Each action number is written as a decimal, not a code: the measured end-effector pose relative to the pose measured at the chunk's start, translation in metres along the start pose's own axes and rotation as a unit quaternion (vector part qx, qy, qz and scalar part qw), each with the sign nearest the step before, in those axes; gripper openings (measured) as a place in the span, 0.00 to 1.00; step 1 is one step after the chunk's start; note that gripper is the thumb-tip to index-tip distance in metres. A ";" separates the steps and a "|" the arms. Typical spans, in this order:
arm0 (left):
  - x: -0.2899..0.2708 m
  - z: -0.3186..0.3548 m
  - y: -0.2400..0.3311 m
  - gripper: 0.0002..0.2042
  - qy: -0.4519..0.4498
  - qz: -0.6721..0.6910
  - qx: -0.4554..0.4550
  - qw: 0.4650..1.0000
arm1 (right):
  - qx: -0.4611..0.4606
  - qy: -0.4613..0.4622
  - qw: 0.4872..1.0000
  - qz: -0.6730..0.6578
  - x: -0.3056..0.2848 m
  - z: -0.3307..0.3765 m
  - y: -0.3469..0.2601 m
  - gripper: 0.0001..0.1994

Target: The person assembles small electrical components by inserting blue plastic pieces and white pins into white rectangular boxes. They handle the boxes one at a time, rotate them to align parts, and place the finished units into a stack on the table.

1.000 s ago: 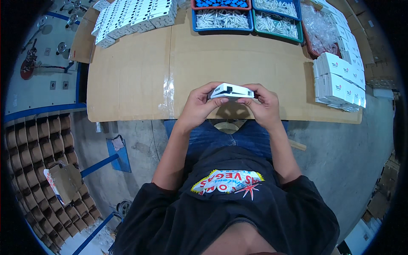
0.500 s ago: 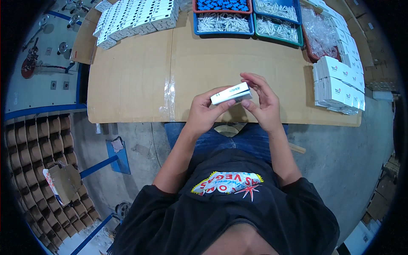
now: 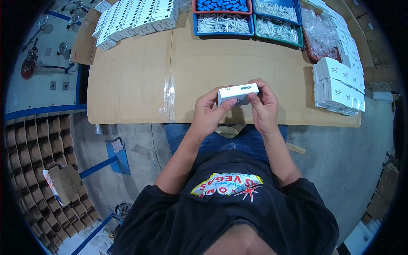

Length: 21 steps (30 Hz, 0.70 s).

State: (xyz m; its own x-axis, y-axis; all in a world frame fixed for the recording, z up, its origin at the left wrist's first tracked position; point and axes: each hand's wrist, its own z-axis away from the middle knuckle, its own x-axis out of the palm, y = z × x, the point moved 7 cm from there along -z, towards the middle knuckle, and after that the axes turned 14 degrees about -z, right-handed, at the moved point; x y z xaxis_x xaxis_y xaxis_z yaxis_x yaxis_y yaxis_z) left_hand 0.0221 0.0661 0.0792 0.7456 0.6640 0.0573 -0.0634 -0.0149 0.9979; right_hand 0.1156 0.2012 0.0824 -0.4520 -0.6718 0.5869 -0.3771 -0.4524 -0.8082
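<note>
A small white carton (image 3: 237, 94) with dark print is held up between my two hands, over the near edge of the cardboard-covered table (image 3: 131, 80). My left hand (image 3: 207, 112) grips its left end, thumb on the side facing me. Around the right end close the fingers of my right hand (image 3: 267, 106), with the thumb pressed on the near side. The fingers behind the carton are partly hidden, and its inside does not show.
Rows of white cartons (image 3: 136, 19) stand at the back left. Trays of small white parts (image 3: 223, 23) and a tray of blue parts (image 3: 222, 5) sit at the back. On the right are clear plastic bags (image 3: 319, 34) and stacked flat white cartons (image 3: 340, 87).
The right end of the carton, gaping before, now looks closed. My right hand has gone from loosely spread fingers to holding that end, and the carton has shifted slightly right and turned.
</note>
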 end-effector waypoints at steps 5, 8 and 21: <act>-0.009 -0.002 0.019 0.15 -0.011 -0.146 0.033 0.989 | -0.001 -0.029 0.999 0.044 0.007 -0.002 -0.010 0.13; -0.006 0.000 0.028 0.13 -0.025 -0.201 0.035 0.979 | -0.038 -0.083 0.992 0.085 0.004 -0.004 -0.011 0.12; -0.002 -0.005 0.009 0.14 -0.017 -0.092 -0.046 0.995 | 0.013 -0.013 0.999 0.033 -0.006 -0.006 -0.005 0.15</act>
State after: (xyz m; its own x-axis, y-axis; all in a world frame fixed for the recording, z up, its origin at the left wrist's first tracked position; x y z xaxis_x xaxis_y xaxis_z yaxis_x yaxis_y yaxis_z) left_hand 0.0162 0.0684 0.0883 0.7718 0.6237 -0.1236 0.0171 0.1740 0.9846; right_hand 0.1151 0.2105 0.0831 -0.4541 -0.7151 0.5314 -0.3252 -0.4222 -0.8461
